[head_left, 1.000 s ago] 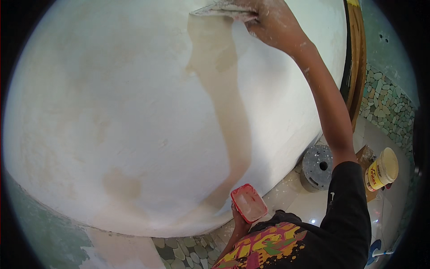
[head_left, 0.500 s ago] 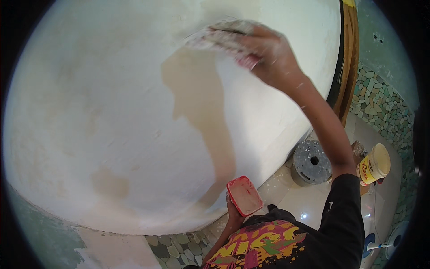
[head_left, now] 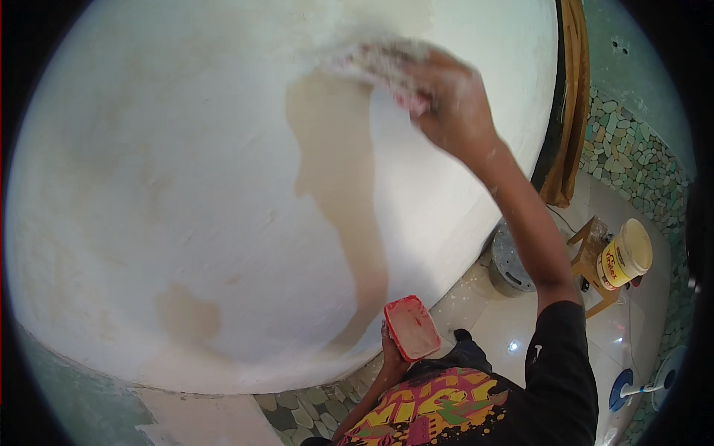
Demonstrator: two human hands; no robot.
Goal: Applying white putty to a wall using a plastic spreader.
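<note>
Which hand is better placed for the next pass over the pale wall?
Right, most likely: the right hand is raised by the pale wall, gripping a smeared tool, though blur hides whether it touches. The left hand is lower, occupied with the red tub.

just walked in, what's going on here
A person's right hand holds a white-smeared tool, motion-blurred, up by a pale wall; whether it touches is unclear. The left hand holds a red tub of pale paste lower down. A bucket sits off to the right.
</note>
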